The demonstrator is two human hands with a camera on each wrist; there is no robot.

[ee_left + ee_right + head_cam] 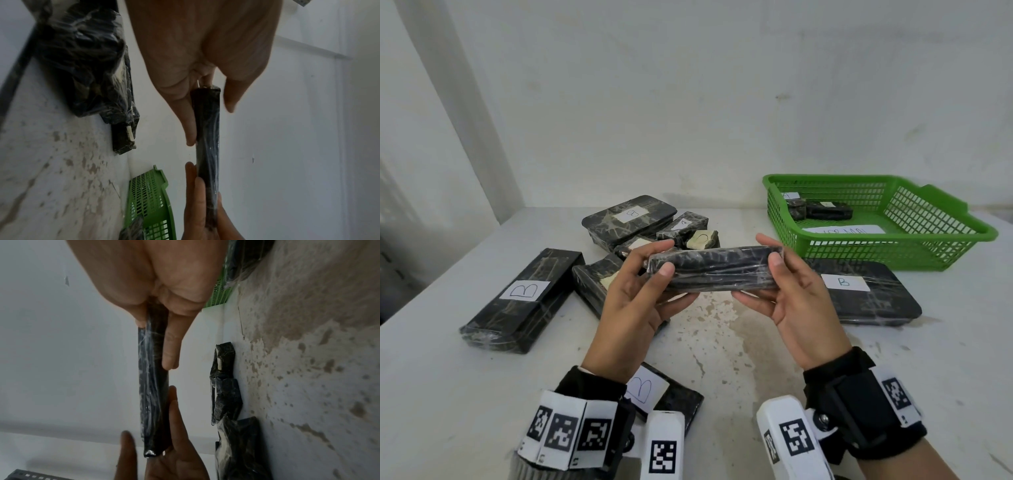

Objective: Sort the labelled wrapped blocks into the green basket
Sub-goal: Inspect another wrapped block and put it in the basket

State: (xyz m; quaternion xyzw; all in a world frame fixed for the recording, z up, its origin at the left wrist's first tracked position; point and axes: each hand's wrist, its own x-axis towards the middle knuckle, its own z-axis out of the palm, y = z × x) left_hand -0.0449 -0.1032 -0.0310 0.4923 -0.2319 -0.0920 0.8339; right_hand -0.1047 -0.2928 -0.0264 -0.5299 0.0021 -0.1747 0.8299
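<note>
Both hands hold one long black wrapped block [714, 270] [207, 138] [153, 386] level above the table's middle, no label showing on its near side. My left hand [640, 291] grips its left end, thumb in front, fingers behind. My right hand [787, 291] grips its right end the same way. The green basket [928, 253] [152, 199] stands at the back right with two small wrapped blocks [818, 209] and paper labels inside. Several wrapped blocks lie on the table: a long one marked B [524, 301] at the left, a flat one marked B [873, 294] at the right.
A cluster of wrapped blocks [630, 219] lies at the back centre near the wall. Another block labelled B [671, 397] lies near the front edge under my left wrist. The table top [722, 342] is white with worn brown patches. A white wall rises behind.
</note>
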